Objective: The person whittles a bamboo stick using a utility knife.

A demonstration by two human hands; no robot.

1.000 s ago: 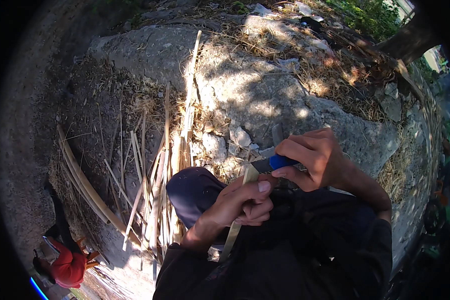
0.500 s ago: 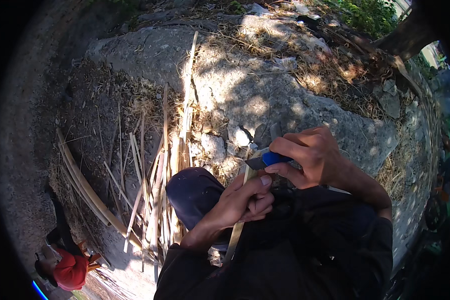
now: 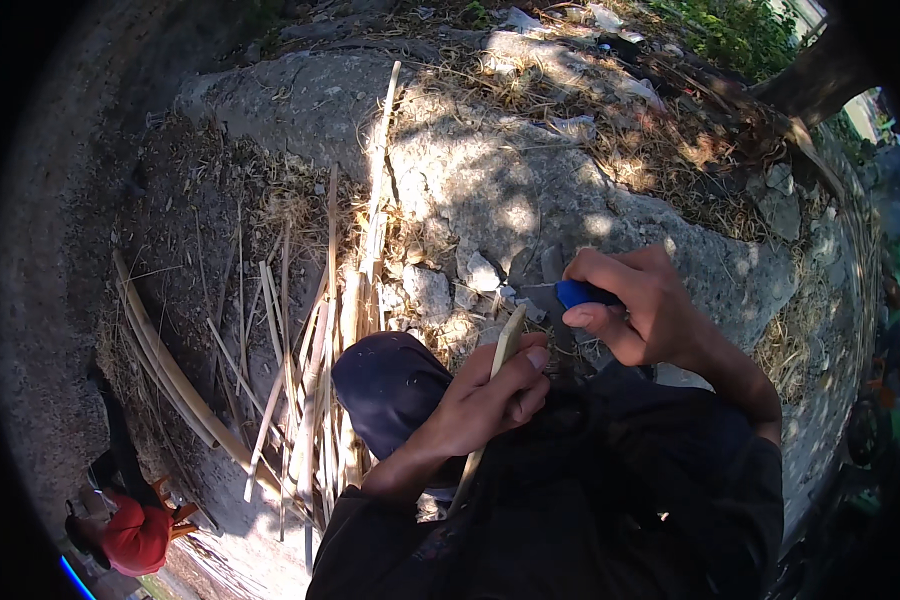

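Note:
My left hand is closed round a thin, pale bamboo strip. The strip's cut end points up and away from me, past my thumb. Its lower part slants down in front of my dark clothes. To the right of that end, my right hand grips a blue-handled knife. The handle sits between thumb and bent fingers. Its grey blade points left and is hard to make out against the stone; a gap shows between knife and strip.
Several long bamboo strips lie on the ground left of my knee. Curved bamboo pieces lie farther left. A large grey rock spreads ahead, with dry straw beyond. A person in red sits at the lower left.
My right hand and the knife have drawn off the strip, to the right and slightly upward. The strip's end has turned a little and shows uncovered above my left hand.

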